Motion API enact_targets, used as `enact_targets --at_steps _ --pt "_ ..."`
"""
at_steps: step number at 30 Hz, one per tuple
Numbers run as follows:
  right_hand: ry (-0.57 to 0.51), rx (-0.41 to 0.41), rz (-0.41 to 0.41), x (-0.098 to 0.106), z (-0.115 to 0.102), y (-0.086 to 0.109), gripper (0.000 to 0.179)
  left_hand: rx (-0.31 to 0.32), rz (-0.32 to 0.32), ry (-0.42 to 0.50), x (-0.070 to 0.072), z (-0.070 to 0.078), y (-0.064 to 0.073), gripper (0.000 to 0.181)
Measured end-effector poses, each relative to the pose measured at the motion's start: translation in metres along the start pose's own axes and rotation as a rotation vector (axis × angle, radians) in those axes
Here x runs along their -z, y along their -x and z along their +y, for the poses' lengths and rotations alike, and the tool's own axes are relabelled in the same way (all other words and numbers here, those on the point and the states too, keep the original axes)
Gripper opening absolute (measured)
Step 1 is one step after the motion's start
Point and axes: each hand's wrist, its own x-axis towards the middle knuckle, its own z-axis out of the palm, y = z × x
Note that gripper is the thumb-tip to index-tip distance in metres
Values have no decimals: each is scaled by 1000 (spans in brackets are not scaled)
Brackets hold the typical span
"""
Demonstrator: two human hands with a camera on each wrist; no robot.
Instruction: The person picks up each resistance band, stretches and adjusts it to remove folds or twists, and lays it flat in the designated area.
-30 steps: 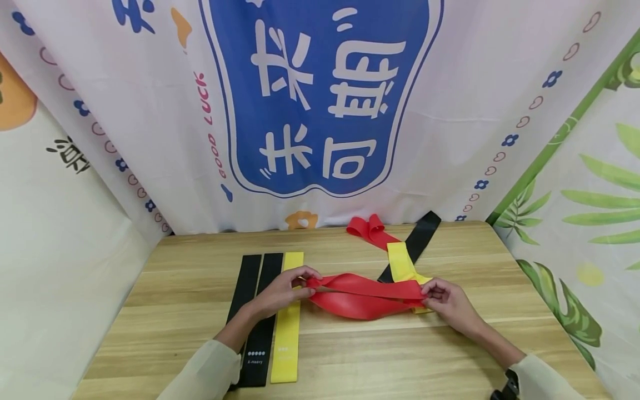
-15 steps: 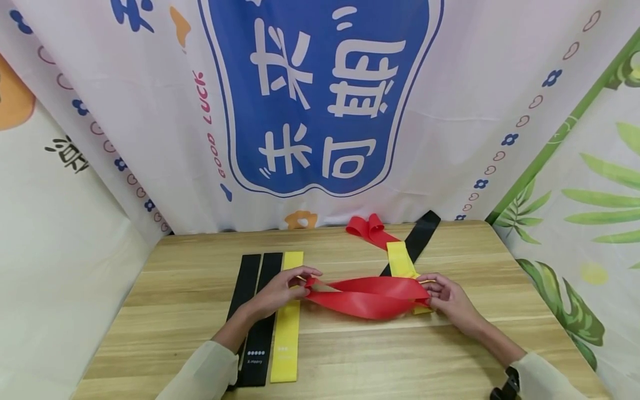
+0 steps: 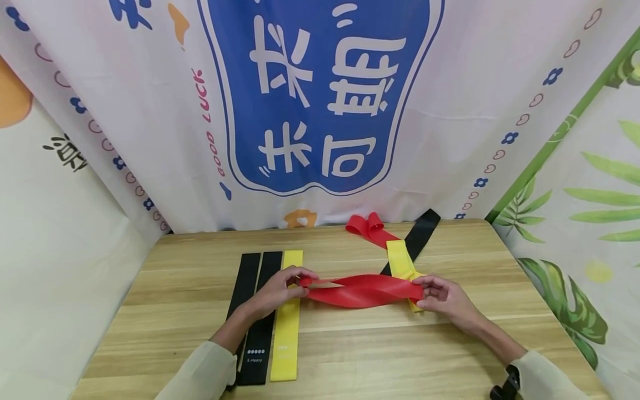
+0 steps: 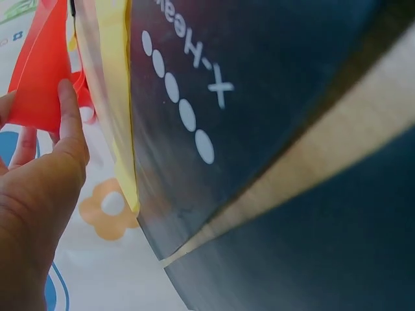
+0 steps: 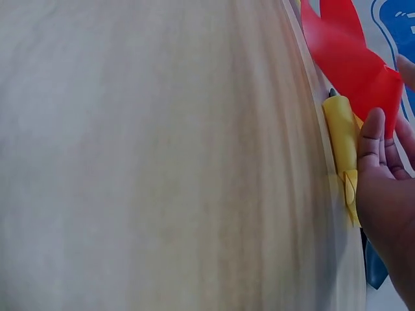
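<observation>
A red resistance loop band [image 3: 360, 299] is stretched loosely between my two hands, its strips twisted across each other. My left hand [image 3: 280, 290] pinches the band's left end between thumb and fingers, above a flat yellow band [image 3: 285, 344]. At the opposite end my right hand [image 3: 445, 294] pinches the red loop, close to a rumpled yellow band [image 3: 400, 260]. In the left wrist view, the red end [image 4: 40, 84] lies between thumb and fingers. The right wrist view has the red band [image 5: 350, 65] running up from the fingertips.
Two flat black bands, one marked X-Heavy [image 3: 256, 333] and one further left [image 3: 245, 283], lie beside the flat yellow one. Behind the right hand, a black band [image 3: 423, 232] and another red band [image 3: 370, 229] overlap the rumpled yellow one. A printed curtain [image 3: 450, 139] borders the wooden table [image 3: 370, 355].
The held red band has gone from a more open loop to a narrower, twisted one. Its right end and my right hand have shifted slightly left.
</observation>
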Motion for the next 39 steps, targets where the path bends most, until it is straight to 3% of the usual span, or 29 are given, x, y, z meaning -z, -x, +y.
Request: enact_targets --at_steps 11,19,31,39 --pt "-44 39 -62 0 0 -1 63 51 41 8 -1 2 3 22" --pt "32 145 34 -5 -2 -1 49 48 35 22 0 1 2 24" --pt "62 110 93 -11 -8 -2 45 5 50 -21 -3 2 2 30" --pt "40 143 113 -12 -9 -3 44 -33 46 -42 -4 1 2 29"
